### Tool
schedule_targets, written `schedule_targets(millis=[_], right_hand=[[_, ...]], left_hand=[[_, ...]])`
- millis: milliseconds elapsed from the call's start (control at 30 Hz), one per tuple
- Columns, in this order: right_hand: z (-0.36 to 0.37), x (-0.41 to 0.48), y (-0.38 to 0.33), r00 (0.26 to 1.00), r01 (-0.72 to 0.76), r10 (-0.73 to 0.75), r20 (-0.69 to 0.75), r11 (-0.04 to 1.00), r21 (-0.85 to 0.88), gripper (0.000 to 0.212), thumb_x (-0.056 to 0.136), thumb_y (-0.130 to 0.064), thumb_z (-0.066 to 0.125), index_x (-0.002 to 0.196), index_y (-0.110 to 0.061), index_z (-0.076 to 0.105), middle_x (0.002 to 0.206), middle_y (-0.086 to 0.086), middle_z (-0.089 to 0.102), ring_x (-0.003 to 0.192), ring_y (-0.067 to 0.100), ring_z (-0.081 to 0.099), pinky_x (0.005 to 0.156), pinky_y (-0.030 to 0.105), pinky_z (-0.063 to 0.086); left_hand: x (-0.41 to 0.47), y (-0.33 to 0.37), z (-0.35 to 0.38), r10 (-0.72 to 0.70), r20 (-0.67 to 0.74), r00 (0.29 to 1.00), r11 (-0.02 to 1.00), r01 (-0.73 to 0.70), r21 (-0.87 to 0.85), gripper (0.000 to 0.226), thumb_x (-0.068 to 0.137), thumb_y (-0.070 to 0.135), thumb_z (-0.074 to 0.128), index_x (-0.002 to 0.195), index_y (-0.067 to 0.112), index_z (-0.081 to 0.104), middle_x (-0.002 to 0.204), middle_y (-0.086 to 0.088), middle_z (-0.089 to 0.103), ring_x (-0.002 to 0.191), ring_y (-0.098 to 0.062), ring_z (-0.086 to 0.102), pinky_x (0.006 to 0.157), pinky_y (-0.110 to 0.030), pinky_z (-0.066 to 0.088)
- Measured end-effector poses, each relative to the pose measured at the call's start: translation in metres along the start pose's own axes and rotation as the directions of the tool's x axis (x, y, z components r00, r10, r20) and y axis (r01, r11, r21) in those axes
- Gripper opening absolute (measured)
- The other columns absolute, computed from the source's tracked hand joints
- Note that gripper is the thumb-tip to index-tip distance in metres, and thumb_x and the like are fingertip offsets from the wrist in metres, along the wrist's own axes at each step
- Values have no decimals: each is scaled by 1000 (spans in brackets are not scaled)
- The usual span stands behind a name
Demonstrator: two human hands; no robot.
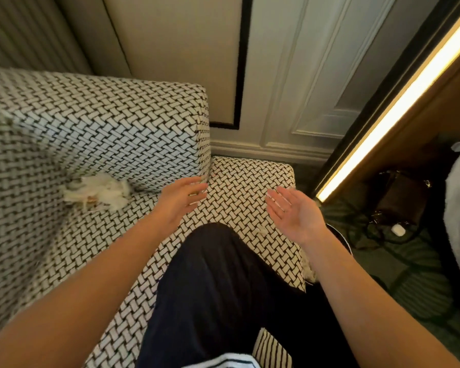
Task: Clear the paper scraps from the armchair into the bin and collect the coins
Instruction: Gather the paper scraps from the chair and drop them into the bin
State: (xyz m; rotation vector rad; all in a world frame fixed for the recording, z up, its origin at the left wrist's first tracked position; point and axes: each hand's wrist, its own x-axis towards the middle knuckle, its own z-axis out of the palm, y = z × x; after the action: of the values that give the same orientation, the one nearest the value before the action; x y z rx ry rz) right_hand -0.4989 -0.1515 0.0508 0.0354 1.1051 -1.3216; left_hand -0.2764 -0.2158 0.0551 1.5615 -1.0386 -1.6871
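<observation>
a: head view, going from the left: a heap of white paper scraps (97, 193) lies on the armchair (64, 134) seat, tucked where the seat meets the back cushion. something tan shows under the heap's lower edge. it could be a coin, but it's too blurred to say.

b: and the hands?

a: the left hand (179, 201) hangs just right of the heap, near it but not touching, palm down, fingers spread loose. that grip is open and holds nothing. a dark-trousered knee (218, 274) rests on the seat between the arms. further right, the right hand (294, 215) is over the seat's right part, palm turned up and inward, also open and empty, well apart from the heap.

b: so which step is this?

a: i'd judge it the very start of the clearing, with the scraps still on the seat and nothing gathered. a small pale shred (262, 231) sits by the knee, and another bit (309, 272) clings at the seat's right front corner.

b: next move?

a: probably the left hand goes leftward over the heap and closes on it as a bunch, while the right comes across to cup from the other side. torn paper is light and will scatter if swept fast. no bin is in view, and no coins i can tell for certain. a dark bag (398, 200) sits on the floor at far right.
</observation>
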Motion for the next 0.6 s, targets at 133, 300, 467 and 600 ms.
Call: schedule_targets(millis=[133, 300, 467, 600], right_hand=[[58, -2, 30, 993, -36, 49, 105, 992, -120, 33, 95, -19, 47, 125, -6, 52, 123, 11, 61, 115, 26, 55, 106, 38, 39], [114, -5, 69, 968, -80, 133, 214, 968, -238, 32, 97, -20, 44, 124, -5, 53, 126, 13, 59, 117, 27, 55, 104, 37, 40], [152, -5, 107, 941, -89, 210, 266, 910, -404, 38, 102, -27, 35, 132, -6, 47, 129, 11, 56, 121, 26, 51, 107, 38, 37], [165, -1, 131, 927, -113, 265, 266, 873, -475, 39, 101, -27, 35, 133, -6, 45, 130, 11, 56, 120, 25, 52, 105, 37, 38]], left_hand=[[-18, -20, -68, 0, -147, 989, 1000, -3, -22, 20, 92, 11, 54, 110, 17, 61, 111, -3, 68, 104, -20, 63, 99, -39, 46], [-41, -62, -125, -117, -295, 948, 990, 87, -114, 16, 90, 9, 57, 103, 16, 63, 112, -8, 67, 104, -24, 63, 97, -37, 46], [-45, -97, -165, -243, -454, 857, 942, 97, -321, 18, 91, 7, 57, 108, 10, 63, 109, -7, 66, 86, -17, 62, 81, -27, 47], [-49, -119, -187, -219, -559, 800, 966, 96, -241, 22, 92, 12, 56, 112, 15, 64, 101, -2, 65, 87, -15, 60, 79, -27, 50]])
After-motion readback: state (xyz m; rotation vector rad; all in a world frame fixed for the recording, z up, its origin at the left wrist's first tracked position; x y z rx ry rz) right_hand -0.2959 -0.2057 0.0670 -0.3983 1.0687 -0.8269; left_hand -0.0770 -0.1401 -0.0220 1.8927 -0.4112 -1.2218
